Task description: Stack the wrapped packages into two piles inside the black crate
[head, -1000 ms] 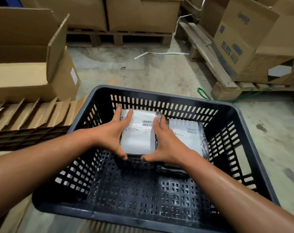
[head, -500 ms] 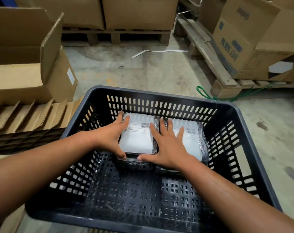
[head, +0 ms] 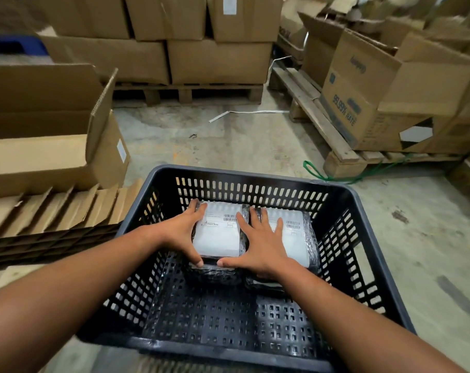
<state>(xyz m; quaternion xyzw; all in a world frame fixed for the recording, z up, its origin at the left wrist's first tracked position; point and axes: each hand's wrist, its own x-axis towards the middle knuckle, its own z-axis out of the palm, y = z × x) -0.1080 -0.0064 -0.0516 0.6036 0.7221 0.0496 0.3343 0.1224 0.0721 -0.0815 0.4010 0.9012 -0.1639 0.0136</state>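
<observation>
1. The right pile [head: 295, 238] is partly covered by the right hand [head: 260, 249]
2. Label print [head: 230, 218] is too small to be read
3. The crate's near rim [head: 228, 356] is blurred and cut off below

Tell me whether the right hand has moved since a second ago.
Yes. The right hand slid right off the left package, and now lies flat over the right package.

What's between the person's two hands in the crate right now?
In the head view, the left pile's top package lies between the left hand and right hand, inside the black crate.
</observation>
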